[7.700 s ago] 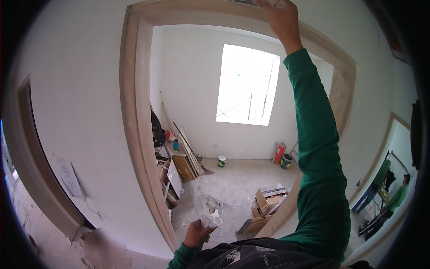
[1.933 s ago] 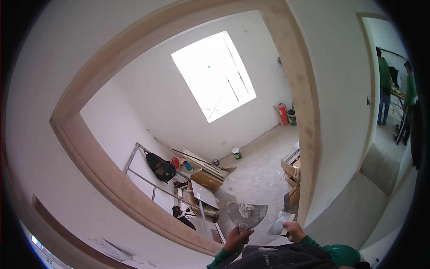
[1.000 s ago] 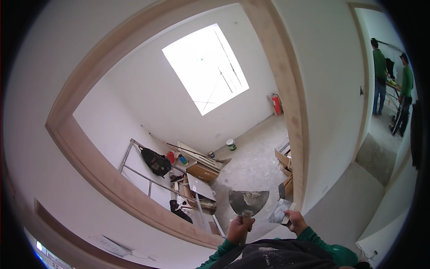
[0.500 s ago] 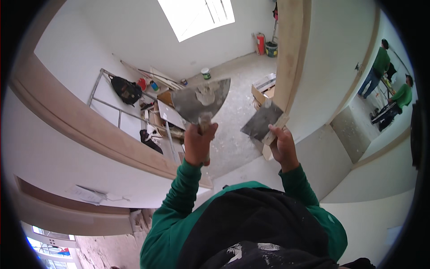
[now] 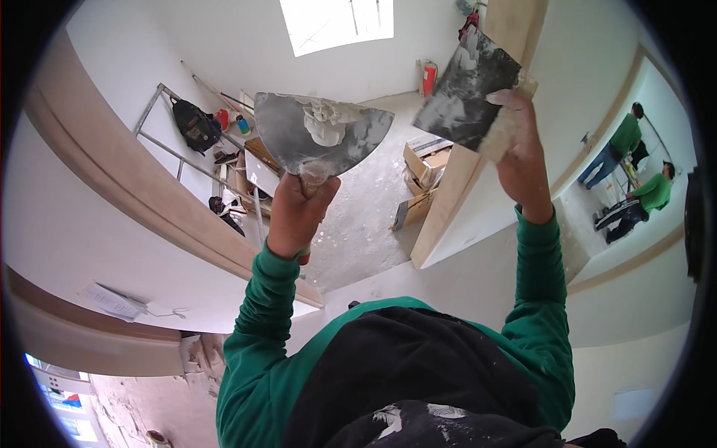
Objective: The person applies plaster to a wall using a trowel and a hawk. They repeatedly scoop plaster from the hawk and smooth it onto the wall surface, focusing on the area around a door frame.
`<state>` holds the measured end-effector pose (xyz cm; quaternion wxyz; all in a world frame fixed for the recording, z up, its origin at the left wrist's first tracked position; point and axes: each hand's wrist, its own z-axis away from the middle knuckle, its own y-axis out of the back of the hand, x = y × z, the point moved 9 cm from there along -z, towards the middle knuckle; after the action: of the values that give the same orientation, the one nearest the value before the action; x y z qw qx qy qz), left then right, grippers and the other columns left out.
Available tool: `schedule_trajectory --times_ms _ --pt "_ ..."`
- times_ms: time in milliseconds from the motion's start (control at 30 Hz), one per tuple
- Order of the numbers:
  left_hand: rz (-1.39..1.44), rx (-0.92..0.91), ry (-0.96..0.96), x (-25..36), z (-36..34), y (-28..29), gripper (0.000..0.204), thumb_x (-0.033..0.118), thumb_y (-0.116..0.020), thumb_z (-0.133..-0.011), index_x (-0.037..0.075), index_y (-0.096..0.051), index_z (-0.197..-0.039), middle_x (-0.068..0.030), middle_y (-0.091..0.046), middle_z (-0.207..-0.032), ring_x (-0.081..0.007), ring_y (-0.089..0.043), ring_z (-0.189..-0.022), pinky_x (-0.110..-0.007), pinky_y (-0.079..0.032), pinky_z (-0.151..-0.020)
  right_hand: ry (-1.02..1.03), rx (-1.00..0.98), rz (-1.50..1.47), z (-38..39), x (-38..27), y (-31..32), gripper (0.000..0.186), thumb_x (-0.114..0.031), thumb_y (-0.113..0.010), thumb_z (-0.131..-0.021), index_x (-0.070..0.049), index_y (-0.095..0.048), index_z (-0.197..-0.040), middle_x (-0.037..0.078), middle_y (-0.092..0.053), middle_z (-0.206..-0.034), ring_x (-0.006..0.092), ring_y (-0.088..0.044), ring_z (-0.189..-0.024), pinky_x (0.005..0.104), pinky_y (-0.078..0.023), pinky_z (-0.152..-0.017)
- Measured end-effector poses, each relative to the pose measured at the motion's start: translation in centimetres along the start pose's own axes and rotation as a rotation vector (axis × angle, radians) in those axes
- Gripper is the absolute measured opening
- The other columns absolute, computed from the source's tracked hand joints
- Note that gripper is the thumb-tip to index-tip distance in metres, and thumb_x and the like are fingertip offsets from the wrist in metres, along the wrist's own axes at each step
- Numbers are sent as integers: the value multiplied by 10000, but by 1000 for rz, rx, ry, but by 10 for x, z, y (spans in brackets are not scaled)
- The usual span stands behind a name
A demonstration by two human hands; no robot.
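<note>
My left hand (image 5: 297,216) is closed round the handle of a wide, fan-shaped putty knife (image 5: 280,138). Its blade points away from me, with a lump of pale filler (image 5: 325,123) near the middle. Higher up and to the right, my right hand (image 5: 523,164) grips a rectangular steel scraper (image 5: 467,97) by the pale, crusted handle along its edge. White smears cover parts of that dark blade. The two tools are apart, and the scraper is up beside the wooden door frame (image 5: 519,26); whether they touch I cannot tell.
A metal frame (image 5: 159,149) with a dark backpack (image 5: 196,125) stands at the left. Cardboard boxes (image 5: 429,160) lie on the floor by the doorway, and a red fire extinguisher (image 5: 429,78) is against the far wall. Two people in green tops (image 5: 626,138) are at the far right.
My right hand has lifted the scraper up and to the right. The putty knife in my left hand has moved up and slightly left. The whole view has shifted a little.
</note>
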<state>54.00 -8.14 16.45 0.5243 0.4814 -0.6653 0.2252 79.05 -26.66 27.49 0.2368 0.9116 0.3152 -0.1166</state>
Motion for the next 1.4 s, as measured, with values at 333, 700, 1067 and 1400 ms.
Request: schedule_trajectory --times_ms 333,700,1067,1400 --pt "-423 12 -211 30 -28 32 416 185 -820 -751 -58 -635 -1034 -203 -712 -934 -330 -704 -876 -388 -542 -794 -18 48 -151 -78 -46 -27 214 -77 -711 -879 -24 -586 -1043 24 -608 -1002 73 -599 -861 226 -511 -785" --pt "-672 45 -313 60 -34 36 367 192 -800 -700 -51 -615 -903 -269 -660 -843 -434 -650 -844 -454 -529 -750 142 -159 278 -133 -78 -62 346 -100 -719 -828 -94 -578 -1144 137 -669 -973 260 -656 -840 332 -516 -818" --pt "-371 144 -128 -84 -6 57 389 229 -822 -700 -75 -658 -878 -291 -667 -832 -438 -673 -858 -447 -529 -691 693 370 648 -329 -208 103 406 -197 -773 -795 29 -665 -1116 225 -698 -1022 275 -662 -928 339 -504 -842" --pt "-279 158 135 -166 39 51 376 205 -815 -701 -67 -664 -911 -214 -710 -854 -326 -696 -796 -408 -525 -716 750 -189 1001 -421 -244 45 452 -297 -785 -752 53 -652 -1007 166 -675 -833 258 -611 -775 373 -478 -733"
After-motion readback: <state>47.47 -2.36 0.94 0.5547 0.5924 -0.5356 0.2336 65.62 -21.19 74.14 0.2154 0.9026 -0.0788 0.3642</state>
